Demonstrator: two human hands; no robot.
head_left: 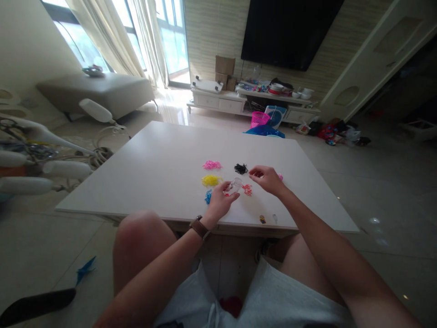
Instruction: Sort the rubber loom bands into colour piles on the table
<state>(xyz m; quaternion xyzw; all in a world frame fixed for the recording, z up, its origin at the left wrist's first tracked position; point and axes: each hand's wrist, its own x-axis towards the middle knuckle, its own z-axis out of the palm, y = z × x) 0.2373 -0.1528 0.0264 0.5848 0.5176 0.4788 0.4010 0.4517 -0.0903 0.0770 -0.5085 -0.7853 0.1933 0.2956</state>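
Observation:
My left hand [219,202] is wrapped round a small clear jar [235,185], tilted above the table. A little reddish shows inside or behind it. To its right, my right hand [268,179] hovers with the fingertips pinched together; whatever they hold is too small to make out. Just left of those fingertips lies a pile of thin black pieces [241,169]. Below them is a loose scatter of red pieces [247,190]. Heaps of pink pieces [211,165], yellow pieces [210,180] and blue pieces [208,197] form a column on the left, the blue partly behind my left hand.
The white table [164,164] spans the space before my knees. Near its front edge lie a small yellow-and-dark figure [262,219] and a small clear piece [275,218]. Something pink [280,176] shows behind my right hand. A pink basket [259,119] stands beyond the table.

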